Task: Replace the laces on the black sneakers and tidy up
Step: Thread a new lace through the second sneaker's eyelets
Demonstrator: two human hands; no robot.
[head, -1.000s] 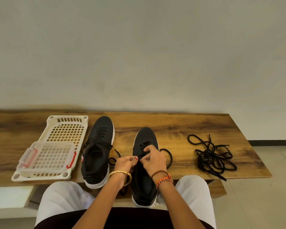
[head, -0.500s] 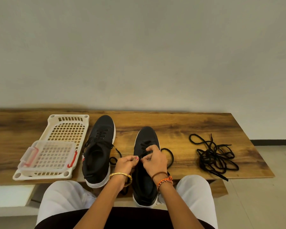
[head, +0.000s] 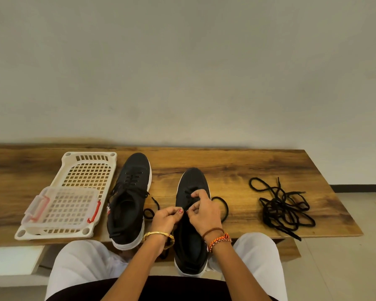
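Two black sneakers with white soles stand on the wooden bench. The left sneaker [head: 128, 198] is laced, its lace ends trailing to the right. The right sneaker [head: 191, 235] overhangs the bench's front edge towards my lap. My left hand [head: 166, 219] pinches a black lace at the shoe's left eyelets. My right hand [head: 202, 210] pinches the lace over the tongue, fingers curled. A loop of that lace [head: 223, 206] lies to the right of the shoe. A loose tangle of black laces [head: 284, 208] lies further right on the bench.
A cream perforated plastic tray [head: 89, 168] sits at the bench's left, with a clear lidded box with red clips [head: 63, 208] lying on it. The bench [head: 237, 168] stands against a plain wall; tiled floor shows at the right.
Both hands stay at the right sneaker's eyelets with only small finger movements on the lace. The view has shifted slightly; nothing else has moved.
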